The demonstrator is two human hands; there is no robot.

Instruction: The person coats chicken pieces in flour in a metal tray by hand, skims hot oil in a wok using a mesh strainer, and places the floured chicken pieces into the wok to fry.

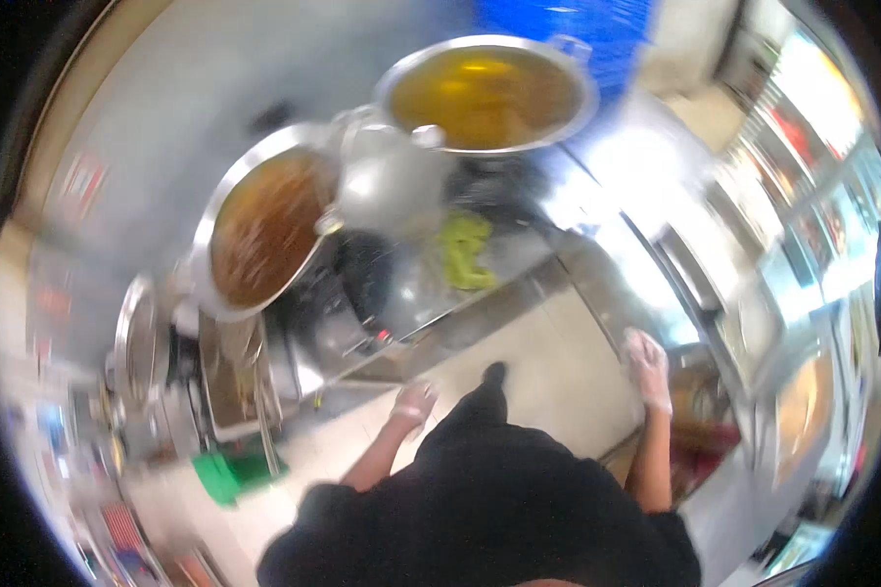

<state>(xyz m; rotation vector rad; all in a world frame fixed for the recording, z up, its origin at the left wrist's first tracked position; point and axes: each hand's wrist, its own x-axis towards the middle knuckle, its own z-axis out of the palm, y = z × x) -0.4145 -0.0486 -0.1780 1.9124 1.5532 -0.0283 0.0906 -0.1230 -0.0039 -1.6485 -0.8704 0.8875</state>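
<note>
My left hand (416, 403), in a clear plastic glove, hangs low in front of the stove's front edge. No object shows in it, and blur hides how its fingers lie. My right hand (646, 367), gloved the same way, is out to the right beside the steel counter (612, 284). Its fingers are smeared too, with no held thing visible. Beyond my hands stand two big pots: one with reddish-brown liquid (269, 230), the other with yellow-brown liquid (480, 98). A crumpled yellow-green cloth (465, 252) lies on the stove top between me and the pots.
A rounded metal vessel or lid (387, 186) sits between the pots. At left are a rectangular steel pan (230, 377) with long-handled utensils, a round metal pan (139, 338) and a green object (230, 476) low down. Lit shelves (803, 186) line the right side.
</note>
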